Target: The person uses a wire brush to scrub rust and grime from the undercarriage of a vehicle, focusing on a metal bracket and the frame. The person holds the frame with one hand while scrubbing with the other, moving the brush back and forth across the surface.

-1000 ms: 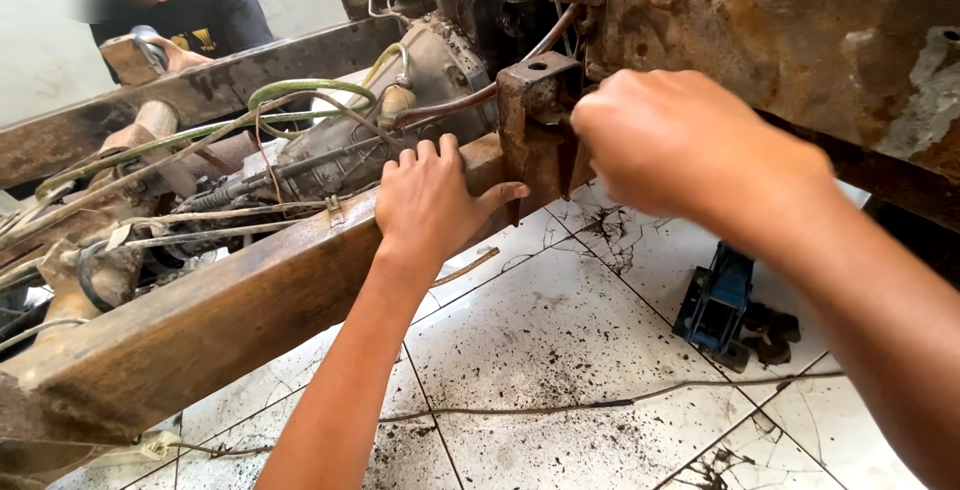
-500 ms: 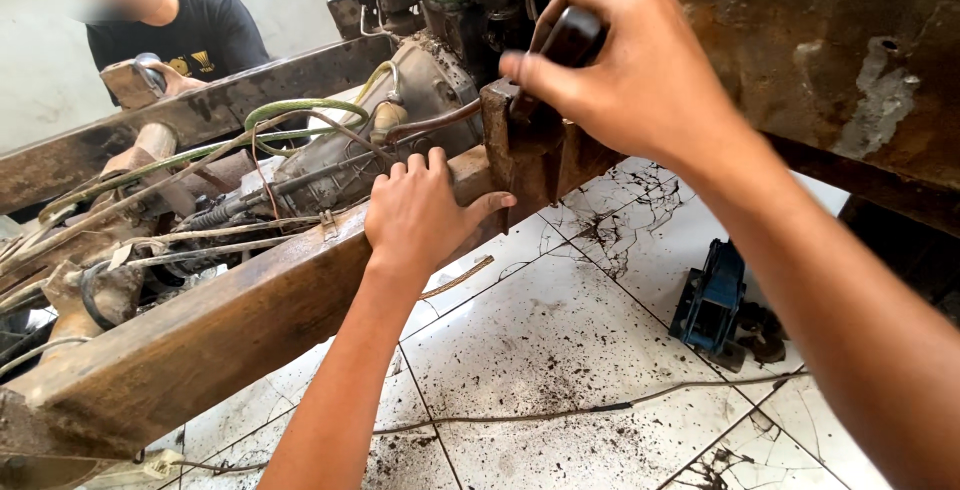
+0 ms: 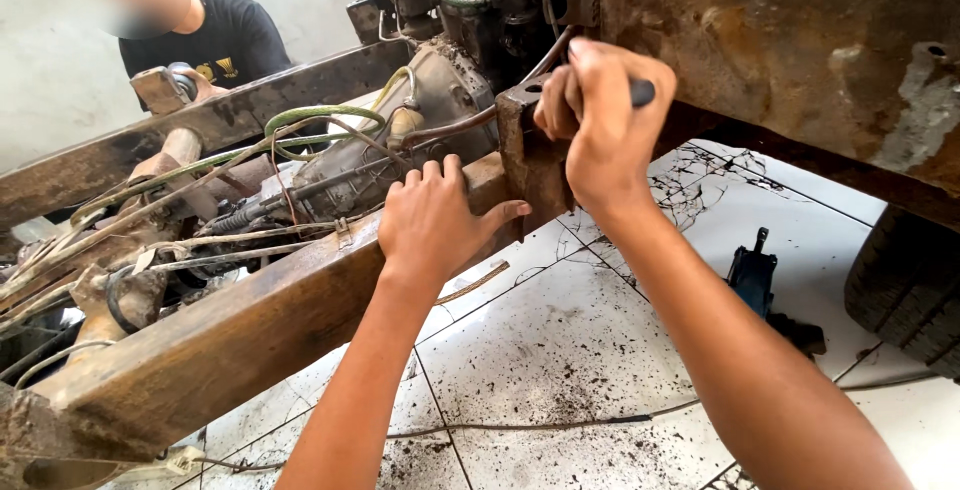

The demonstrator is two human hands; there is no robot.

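My left hand (image 3: 436, 218) lies flat, fingers spread, on top of a rusty frame rail (image 3: 240, 330) that runs from the lower left up toward the middle. My right hand (image 3: 600, 122) is closed around a dark tool handle (image 3: 642, 93), held just above a rusty bracket (image 3: 530, 155) at the rail's end. Behind the rail sits a grimy gearbox (image 3: 420, 115) with cables and a green hose (image 3: 300, 120) over it.
Another person in a black shirt (image 3: 215, 42) works behind a second rusty rail (image 3: 150, 145) at the upper left. A rusted body panel (image 3: 800, 40) hangs at the upper right, a tyre (image 3: 905, 290) at the right edge. A small blue jack (image 3: 752, 275) and a cable (image 3: 560, 423) lie on the dirty white tiled floor.
My right hand has dropped from its raised position down to the bracket with the tool handle in it. My left hand has stayed on the rail.
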